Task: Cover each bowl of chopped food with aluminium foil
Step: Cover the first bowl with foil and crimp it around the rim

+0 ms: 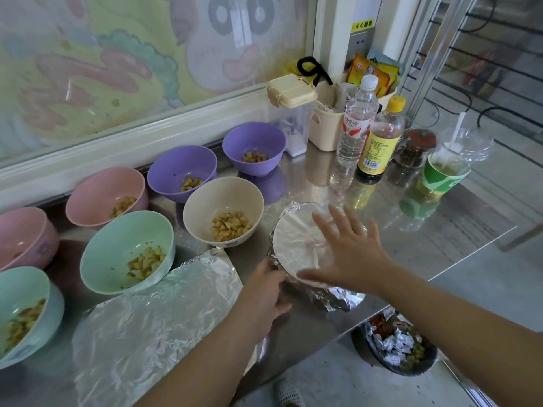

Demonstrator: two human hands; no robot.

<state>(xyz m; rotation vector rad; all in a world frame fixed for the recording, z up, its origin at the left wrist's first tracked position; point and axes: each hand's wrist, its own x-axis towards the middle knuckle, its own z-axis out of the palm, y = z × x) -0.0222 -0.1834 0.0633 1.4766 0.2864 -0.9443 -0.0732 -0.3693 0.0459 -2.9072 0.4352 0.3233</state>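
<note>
Fingers (326, 227) of the right hand (349, 254) are spread apart and laid flat on the foil-covered bowl (293, 239), apparently so that its taut, matte top is pressed smooth. The left hand (264, 289) is curled round the bowl's side, where the foil is crimped into shiny creases. The bowl is stood near the front edge of the reflective steel table (411, 227). A crinkled loose sheet of foil (152, 318) is laid just beside it, probably for the cream bowl (205, 201) of diced food, which is uncovered like the other smooth, round pastel bowls.

A steel counter (411, 230) stands beneath a cartoon-printed window (117, 69), grey floor (484, 274) beside.
</note>
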